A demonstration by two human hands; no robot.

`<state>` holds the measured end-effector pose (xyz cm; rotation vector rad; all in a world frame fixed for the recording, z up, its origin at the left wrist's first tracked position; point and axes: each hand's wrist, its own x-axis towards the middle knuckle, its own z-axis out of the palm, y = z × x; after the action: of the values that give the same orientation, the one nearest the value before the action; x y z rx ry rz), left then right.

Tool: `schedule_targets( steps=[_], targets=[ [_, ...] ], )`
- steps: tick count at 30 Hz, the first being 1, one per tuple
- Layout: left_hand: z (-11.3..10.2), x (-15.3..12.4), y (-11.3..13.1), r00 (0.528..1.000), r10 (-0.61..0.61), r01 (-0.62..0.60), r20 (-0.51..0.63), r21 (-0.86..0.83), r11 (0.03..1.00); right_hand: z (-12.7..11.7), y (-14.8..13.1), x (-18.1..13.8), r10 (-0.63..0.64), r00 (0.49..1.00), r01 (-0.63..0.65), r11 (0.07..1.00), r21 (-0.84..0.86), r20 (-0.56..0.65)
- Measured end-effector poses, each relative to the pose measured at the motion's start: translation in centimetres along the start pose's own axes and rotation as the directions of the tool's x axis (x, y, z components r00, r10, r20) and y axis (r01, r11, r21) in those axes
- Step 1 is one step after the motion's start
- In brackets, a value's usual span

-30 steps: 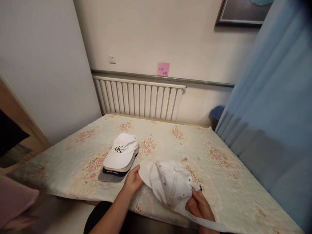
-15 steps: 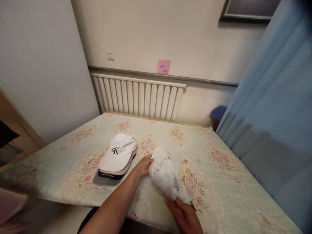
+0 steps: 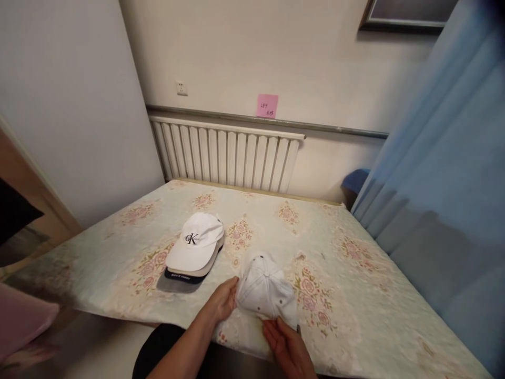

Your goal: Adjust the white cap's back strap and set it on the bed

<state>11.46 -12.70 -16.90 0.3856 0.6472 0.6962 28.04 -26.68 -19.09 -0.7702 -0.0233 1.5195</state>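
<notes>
A white baseball cap [image 3: 265,287] is held just above the front part of the flowered table cover, its crown turned up toward me. My left hand [image 3: 225,299] grips its left side, thumb on top and fingers partly hidden by the fabric. At the near lower edge, my right hand [image 3: 283,342] pinches the rim between thumb and fingers. To the left lies a stack of caps: a white cap with black "CK" lettering [image 3: 197,242] on top, with beige, navy and grey brims showing beneath it.
The flowered cover [image 3: 366,310] spreads over the table to the wall. A white radiator [image 3: 226,152] stands behind it, and a blue curtain [image 3: 442,179] hangs along the right. A pink note [image 3: 267,106] sticks to the wall. Pink fabric [image 3: 23,326] shows at lower left.
The white cap has been turned so its crown top faces me more, and drawn nearer. My left hand has come down along with it. The stack stays in place.
</notes>
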Motion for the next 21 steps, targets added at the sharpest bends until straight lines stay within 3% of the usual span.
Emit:
schedule_targets(
  steps=[5, 8, 11, 15, 21],
  targets=[
    [-0.3, -3.6, -4.3, 0.999, 0.046, -0.047, -0.017, -0.076, 0.996, 1.5, 0.1, 0.0, -0.031, 0.999, 0.031, 0.999, -0.023, -0.031],
    [0.1, -5.4, -7.6, 0.991, 0.100, -0.086, 0.093, -0.140, 0.986, 2.5, 0.4, -0.3, -0.065, 0.997, 0.063, 0.997, -0.035, -0.044],
    [0.6, -6.3, -9.9, 0.987, 0.062, -0.053, 0.146, -0.071, 0.996, 3.1, 0.7, -0.9, -0.077, 0.997, 0.076, 0.995, -0.066, -0.027],
    [0.6, -6.2, -10.8, 0.999, 0.041, -0.042, 0.028, 0.030, 0.999, 3.0, 0.6, -2.4, -0.050, 0.998, 0.044, 0.985, -0.167, -0.035],
    [0.8, -6.3, -10.0, 0.997, 0.061, -0.061, -0.050, -0.002, 0.998, 0.6, -0.4, -5.2, -0.017, 0.997, -0.011, 0.926, -0.376, -0.072]
  ],
)
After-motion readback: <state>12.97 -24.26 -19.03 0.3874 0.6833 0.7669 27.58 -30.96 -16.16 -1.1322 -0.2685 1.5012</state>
